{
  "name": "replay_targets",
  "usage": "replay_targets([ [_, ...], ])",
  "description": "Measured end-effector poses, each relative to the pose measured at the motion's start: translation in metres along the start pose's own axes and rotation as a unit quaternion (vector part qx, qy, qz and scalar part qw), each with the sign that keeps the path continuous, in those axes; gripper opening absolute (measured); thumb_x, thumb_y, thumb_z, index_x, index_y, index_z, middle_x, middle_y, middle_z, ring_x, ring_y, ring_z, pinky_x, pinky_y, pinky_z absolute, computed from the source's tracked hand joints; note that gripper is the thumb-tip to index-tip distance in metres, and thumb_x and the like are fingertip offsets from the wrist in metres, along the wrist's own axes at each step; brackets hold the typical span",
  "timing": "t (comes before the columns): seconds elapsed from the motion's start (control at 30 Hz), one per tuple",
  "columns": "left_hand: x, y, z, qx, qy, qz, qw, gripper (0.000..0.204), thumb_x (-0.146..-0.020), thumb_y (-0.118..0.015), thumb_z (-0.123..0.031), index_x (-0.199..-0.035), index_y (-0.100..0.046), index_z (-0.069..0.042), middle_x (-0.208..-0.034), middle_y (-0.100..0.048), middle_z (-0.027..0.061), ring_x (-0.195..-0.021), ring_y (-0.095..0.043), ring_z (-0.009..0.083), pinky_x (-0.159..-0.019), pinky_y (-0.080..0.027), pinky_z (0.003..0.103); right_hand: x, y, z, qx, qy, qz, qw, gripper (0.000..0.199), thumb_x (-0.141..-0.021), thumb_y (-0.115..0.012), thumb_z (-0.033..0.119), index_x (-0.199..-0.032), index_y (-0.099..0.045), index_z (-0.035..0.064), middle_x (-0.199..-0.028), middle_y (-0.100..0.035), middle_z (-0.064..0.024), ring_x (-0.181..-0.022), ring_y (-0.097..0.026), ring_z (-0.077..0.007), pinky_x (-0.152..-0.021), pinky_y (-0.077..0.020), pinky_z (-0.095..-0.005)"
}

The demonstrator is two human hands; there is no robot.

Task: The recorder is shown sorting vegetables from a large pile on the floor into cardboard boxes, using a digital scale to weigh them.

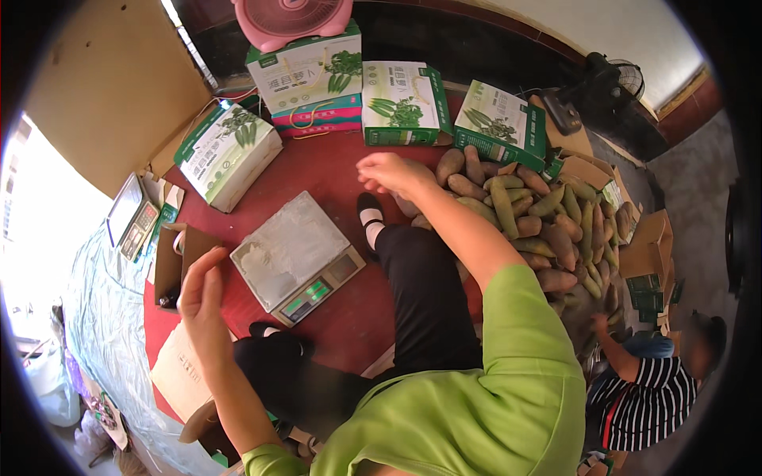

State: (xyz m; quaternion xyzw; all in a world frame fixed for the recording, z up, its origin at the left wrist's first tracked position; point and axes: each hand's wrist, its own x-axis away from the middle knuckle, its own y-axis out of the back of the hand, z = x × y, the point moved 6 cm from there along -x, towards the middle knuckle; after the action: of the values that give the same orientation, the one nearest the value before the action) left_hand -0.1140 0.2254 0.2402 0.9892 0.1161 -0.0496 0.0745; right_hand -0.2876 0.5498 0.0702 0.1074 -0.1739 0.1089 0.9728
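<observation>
Holds nothing in half-curled left hand or right hand; has mid-frame scale bare, frame-right vegetables unpacked.

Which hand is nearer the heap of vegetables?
Right. The right hand is just left of the vegetable heap; the left hand is farther off, left of the central scale.

Under my flat black shoes, the red floor bears a square, grey-topped digital scale, printed white-and-green cardboard cartons and heaped long green-and-brown vegetables.
</observation>
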Motion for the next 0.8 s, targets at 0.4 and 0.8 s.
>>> replay_targets([
  [0.4, -0.003, -0.079, 0.135, -0.099, 0.223, 0.211, 0.946, 0.024, -0.09, -0.056, -0.01, -0.111, -0.063, 0.001, -0.102, -0.066, 0.0051, -0.098, -0.057, 0.0113, -0.088, -0.042, 0.026, 0.006, 0.136, -0.226, -0.135, -0.216, -0.217, 0.942, 0.018, -0.089, -0.057, 0.02, -0.104, -0.06, 0.0112, -0.085, -0.064, -0.0035, -0.063, -0.059, -0.0122, -0.049, -0.0421, -0.0264],
  [0.8, -0.015, -0.1, 0.143, -0.141, 0.226, 0.23, 0.936, 0.025, -0.083, -0.06, -0.007, -0.107, -0.065, -0.001, -0.098, -0.064, 0.0092, -0.091, -0.059, 0.0187, -0.083, -0.044, 0.029, -0.126, 0.183, -0.25, -0.193, -0.179, -0.242, 0.934, 0.026, -0.085, -0.061, 0.015, -0.11, -0.059, 0.0139, -0.093, -0.063, -0.0012, -0.073, -0.061, -0.0133, -0.06, -0.0465, -0.0298],
])
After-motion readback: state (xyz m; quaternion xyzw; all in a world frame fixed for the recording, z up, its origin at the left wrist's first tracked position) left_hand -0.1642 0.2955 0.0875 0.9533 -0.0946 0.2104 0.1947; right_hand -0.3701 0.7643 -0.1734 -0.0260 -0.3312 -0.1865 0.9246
